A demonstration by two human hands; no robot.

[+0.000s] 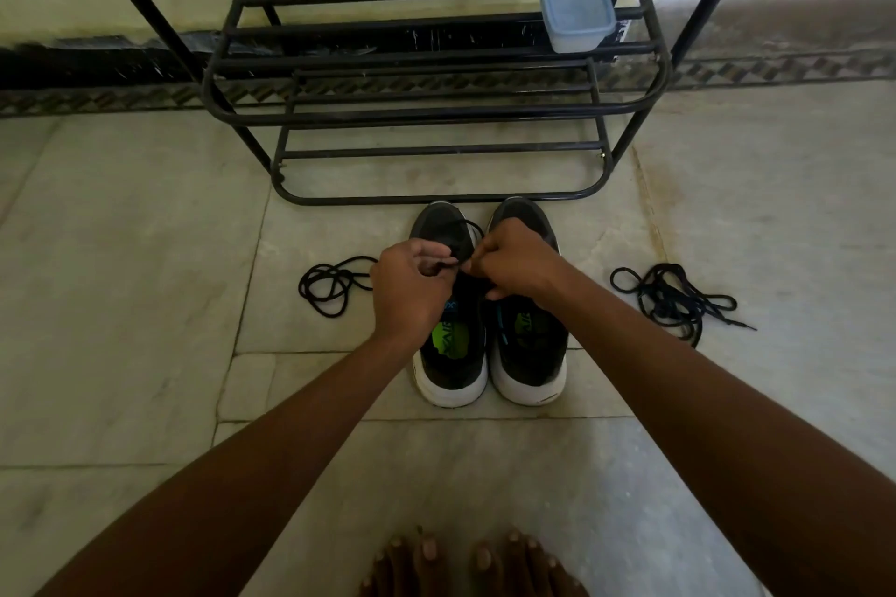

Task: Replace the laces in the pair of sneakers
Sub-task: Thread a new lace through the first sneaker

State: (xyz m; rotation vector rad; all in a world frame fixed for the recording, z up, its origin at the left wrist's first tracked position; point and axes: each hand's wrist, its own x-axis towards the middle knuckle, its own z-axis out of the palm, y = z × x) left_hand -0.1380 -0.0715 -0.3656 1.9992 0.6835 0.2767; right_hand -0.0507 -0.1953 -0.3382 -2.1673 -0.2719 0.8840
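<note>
Sneakers (489,305) sitting side by side on floor (145,305), toes toward shoe rack (436,112), heels toward person for easy reach. Left hand (412,291) and right hand (519,264) both pinching black lace (460,238) over left sneaker, probably threading eyelets. Loose lace piles (674,298) waiting either side.

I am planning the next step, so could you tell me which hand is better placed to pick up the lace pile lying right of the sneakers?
The right hand: the tangled lace pile lies on its side, while the left hand would have to cross both sneakers.
</note>
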